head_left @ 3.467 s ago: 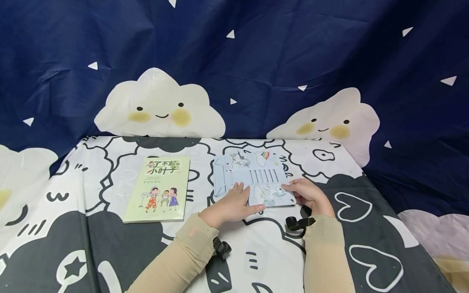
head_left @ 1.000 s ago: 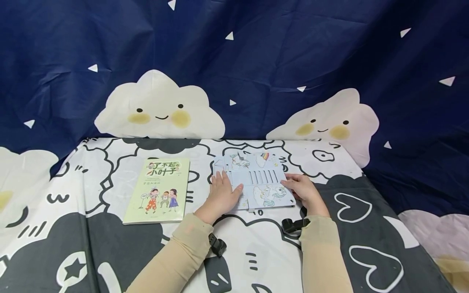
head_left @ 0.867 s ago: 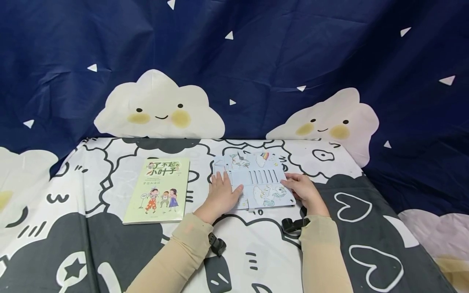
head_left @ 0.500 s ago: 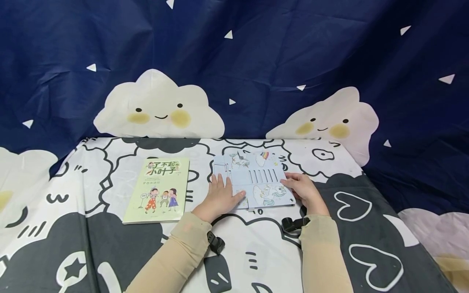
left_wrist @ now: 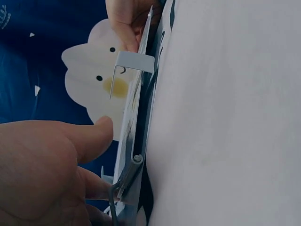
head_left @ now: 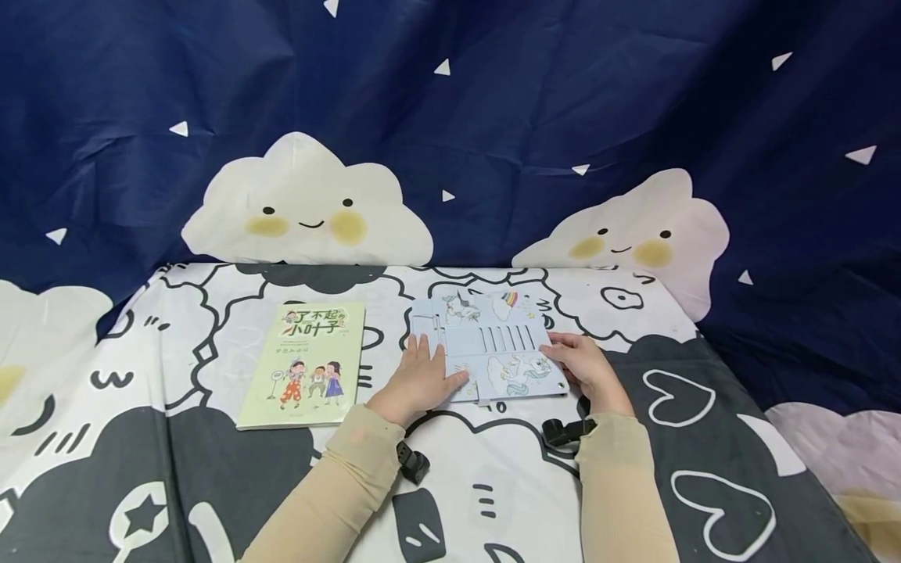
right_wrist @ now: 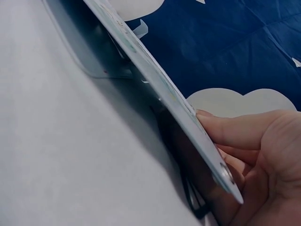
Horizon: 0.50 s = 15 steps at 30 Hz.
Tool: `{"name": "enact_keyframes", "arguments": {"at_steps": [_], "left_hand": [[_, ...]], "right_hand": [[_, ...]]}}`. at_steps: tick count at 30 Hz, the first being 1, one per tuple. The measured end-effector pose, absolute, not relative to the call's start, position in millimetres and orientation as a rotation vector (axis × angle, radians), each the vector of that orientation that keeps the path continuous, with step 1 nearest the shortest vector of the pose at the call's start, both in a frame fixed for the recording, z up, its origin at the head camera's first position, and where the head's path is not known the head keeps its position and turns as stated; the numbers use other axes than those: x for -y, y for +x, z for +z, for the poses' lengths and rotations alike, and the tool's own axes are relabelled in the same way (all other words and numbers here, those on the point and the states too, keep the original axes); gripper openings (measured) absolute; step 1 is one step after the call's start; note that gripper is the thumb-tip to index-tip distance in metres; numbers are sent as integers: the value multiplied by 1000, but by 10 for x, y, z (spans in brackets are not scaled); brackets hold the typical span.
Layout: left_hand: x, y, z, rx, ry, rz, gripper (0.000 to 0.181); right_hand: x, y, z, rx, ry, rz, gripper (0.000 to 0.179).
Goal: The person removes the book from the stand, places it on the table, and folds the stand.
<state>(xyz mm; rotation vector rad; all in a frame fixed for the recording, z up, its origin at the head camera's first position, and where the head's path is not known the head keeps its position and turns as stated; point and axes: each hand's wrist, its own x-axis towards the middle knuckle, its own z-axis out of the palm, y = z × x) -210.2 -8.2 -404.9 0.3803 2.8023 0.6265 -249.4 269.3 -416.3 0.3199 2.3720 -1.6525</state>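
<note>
A pale blue book stand [head_left: 507, 340] with unicorn and rainbow pictures and a row of slots lies on the cloth, its right side raised a little. My right hand [head_left: 583, 367] pinches its right edge, thumb on the upper face and fingers beneath, as the right wrist view shows at the panel [right_wrist: 174, 103]. My left hand [head_left: 421, 379] rests on the stand's left part with fingers straight and thumb spread. In the left wrist view, a bent page clip [left_wrist: 135, 61] sticks out from the stand's near edge, and a wire piece [left_wrist: 124, 181] lies by the left fingers.
A light green book [head_left: 303, 367] with cartoon children on its cover lies flat to the left. The patterned cloth [head_left: 521, 477] covers the table, and a dark blue curtain [head_left: 493, 117] with clouds hangs behind it.
Since the earliest frame, my left hand has moved left from the stand's lower middle to its left part. During the last second it shifts only slightly, while my right hand keeps its grip.
</note>
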Motion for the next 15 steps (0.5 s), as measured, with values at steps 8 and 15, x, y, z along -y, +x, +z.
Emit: {"name": "enact_keyframes", "arguments": {"at_steps": [8, 15], "left_hand": [[85, -2105, -4047, -2770, 353, 746, 79], [67, -2095, -3987, -2752, 374, 833, 88]], "right_hand": [[-2702, -2490, -4173, -2360, 316, -1678, 59], [-2701, -2493, -4163, -2358, 306, -1683, 59]]}}
